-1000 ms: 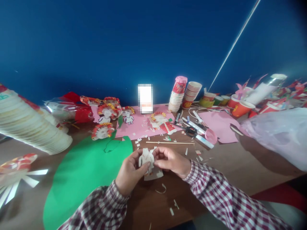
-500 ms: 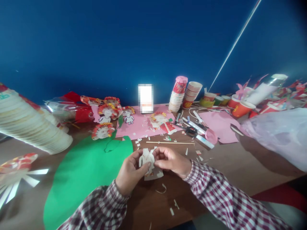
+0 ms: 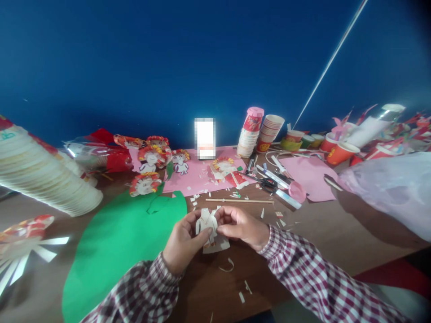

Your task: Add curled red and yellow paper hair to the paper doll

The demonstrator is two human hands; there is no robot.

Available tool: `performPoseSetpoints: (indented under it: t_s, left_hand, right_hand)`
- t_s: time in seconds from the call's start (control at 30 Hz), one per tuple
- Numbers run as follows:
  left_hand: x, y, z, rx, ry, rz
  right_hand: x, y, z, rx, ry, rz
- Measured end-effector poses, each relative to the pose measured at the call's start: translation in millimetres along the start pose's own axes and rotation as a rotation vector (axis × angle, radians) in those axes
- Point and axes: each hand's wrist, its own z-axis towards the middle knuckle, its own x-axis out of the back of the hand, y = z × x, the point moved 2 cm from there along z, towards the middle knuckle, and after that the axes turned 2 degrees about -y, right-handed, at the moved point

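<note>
A small white paper cutout [image 3: 206,222], shaped like a little figure with arms and legs, is held upright above the table in front of me. My left hand [image 3: 184,240] pinches its left side, thumb lying across the front. On the other side, my right hand [image 3: 241,226] has thumb and fingers closed at the cutout's right edge. A wider piece of white paper shows behind the figure's lower part; whether the two are joined I cannot tell. Just below lies a thin curled paper strip [image 3: 230,265] on the brown table.
Green paper [image 3: 117,255] covers the left, near a leaning paper-cup stack [image 3: 50,175]. A wooden stick [image 3: 239,201], paper scraps, scissors [image 3: 267,185] and pens lie beyond my hands. Pink paper [image 3: 198,177], decorated cutouts [image 3: 145,184] and upright cup stacks [image 3: 247,141] are farther back. A plastic bag [image 3: 393,188] sits right.
</note>
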Motion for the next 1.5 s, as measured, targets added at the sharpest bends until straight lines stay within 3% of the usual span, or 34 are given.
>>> performPoseSetpoints:
  t_s: [0.47,0.77,1.17,1.37,1.43,1.5]
  left_hand:
    - [5.7,3,0,0.017,0.105,-0.053]
    - [6.7,0,1,0.006,0.089,-0.015]
    - [7.5,-4,0,-0.104,0.109,0.288]
    - [12.7,15,-4,-0.281,0.333,0.494]
    - [12.5,19,-7,-0.368,0.306,0.641]
    - [7.8,18,-11,-0.465,0.161,0.796]
  right_hand:
    - [5,-2,-2,-0.001,0.14,-0.085]
    - [6,0,-1,0.003,0.138,-0.119]
    - [9,-3,-3,0.2,0.248,-0.486]
    - [14,0,-1,0.185,0.263,-0.568]
    - [14,1,-1,0.188,0.254,-0.592]
    - [13,2,-1,0.195,0.258,-0.657]
